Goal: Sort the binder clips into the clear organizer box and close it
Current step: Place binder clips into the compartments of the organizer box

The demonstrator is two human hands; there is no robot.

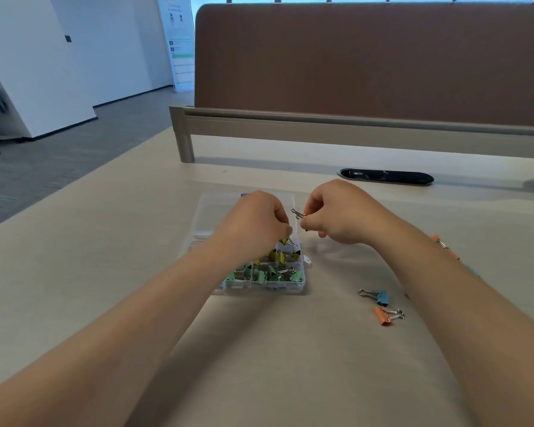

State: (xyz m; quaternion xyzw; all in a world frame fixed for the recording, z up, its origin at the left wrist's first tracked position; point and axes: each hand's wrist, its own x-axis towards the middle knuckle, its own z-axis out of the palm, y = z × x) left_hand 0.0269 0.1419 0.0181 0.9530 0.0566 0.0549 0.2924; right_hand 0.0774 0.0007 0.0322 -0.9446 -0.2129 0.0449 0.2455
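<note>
Beige table (290,365) carries the clear organizer box (287,288) left of centre, lid open, long axis running away from the person. Left hand (256,221) curls over its yellow compartment, fingertips (288,231) at a stored clip (283,241); grip unclear. Right hand (336,214), just right of the box, pinches a yellow clip (299,214), so a short leftward reach should seat it. Blue clip (381,297) and orange clip (384,317) wait lower right. Upper-left poster (182,41) unreadable

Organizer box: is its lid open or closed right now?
Open. The organizer box has its clear lid folded back flat on the table; yellow clips and green clips sit uncovered.
</note>
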